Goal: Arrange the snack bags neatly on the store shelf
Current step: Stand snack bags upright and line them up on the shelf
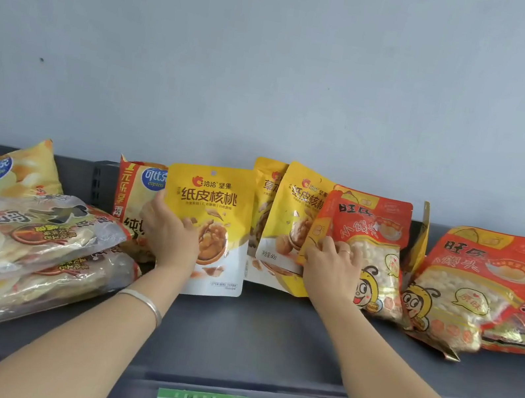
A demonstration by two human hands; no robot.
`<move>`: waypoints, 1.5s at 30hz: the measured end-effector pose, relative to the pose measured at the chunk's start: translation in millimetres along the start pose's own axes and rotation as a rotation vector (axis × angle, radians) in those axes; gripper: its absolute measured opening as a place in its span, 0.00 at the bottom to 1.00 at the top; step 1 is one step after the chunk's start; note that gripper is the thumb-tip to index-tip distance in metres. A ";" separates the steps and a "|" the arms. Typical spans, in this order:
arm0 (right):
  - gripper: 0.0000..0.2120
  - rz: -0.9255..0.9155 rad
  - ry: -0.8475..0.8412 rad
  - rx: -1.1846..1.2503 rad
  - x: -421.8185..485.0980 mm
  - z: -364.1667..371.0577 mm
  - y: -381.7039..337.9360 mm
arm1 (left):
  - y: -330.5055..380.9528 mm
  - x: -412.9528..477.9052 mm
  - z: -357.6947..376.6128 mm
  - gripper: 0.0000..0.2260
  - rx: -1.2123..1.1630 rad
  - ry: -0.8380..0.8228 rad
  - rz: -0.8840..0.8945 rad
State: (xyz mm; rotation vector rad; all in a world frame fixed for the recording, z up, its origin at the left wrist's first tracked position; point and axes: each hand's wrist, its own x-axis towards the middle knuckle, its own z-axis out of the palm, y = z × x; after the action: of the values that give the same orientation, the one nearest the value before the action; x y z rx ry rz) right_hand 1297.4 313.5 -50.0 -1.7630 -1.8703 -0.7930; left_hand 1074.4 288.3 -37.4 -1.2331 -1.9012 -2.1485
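Dark shelf (pixel 266 335): yellow walnut bag (pixel 211 225) is gripped upright by left hand (pixel 171 235), red bag (pixel 367 247) steadied by right hand (pixel 332 269), likely for straight facing.

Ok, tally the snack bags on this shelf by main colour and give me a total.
Yellow nut bags: 3
Red-orange bun bags: 2
Yellow chip bags: 2
Clear packs: 2
Red bags at far right: uncertain, not counted
Total: 9

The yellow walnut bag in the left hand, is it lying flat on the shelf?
No, the left hand holds the yellow walnut bag upright, its front facing out, on the dark shelf.
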 end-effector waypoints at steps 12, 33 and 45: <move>0.12 -0.068 0.022 0.115 -0.3 7.4 -2.9 | 28.7 -60.5 66.0 0.19 0.438 -0.784 0.587; 0.16 -0.288 -0.143 -0.124 37.2 33.7 11.2 | 29.0 -31.6 130.9 0.18 -0.027 -0.558 -0.028; 0.15 0.076 -0.115 0.594 45.8 36.7 20.2 | 35.1 -15.4 113.9 0.10 -0.276 -0.289 -0.006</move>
State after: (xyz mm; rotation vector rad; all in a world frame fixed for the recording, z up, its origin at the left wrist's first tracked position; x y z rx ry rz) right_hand 1316.0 372.4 -44.2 -1.5000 -1.8422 -0.0807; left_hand 1162.9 368.3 -22.9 -1.6699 -1.7385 -2.4130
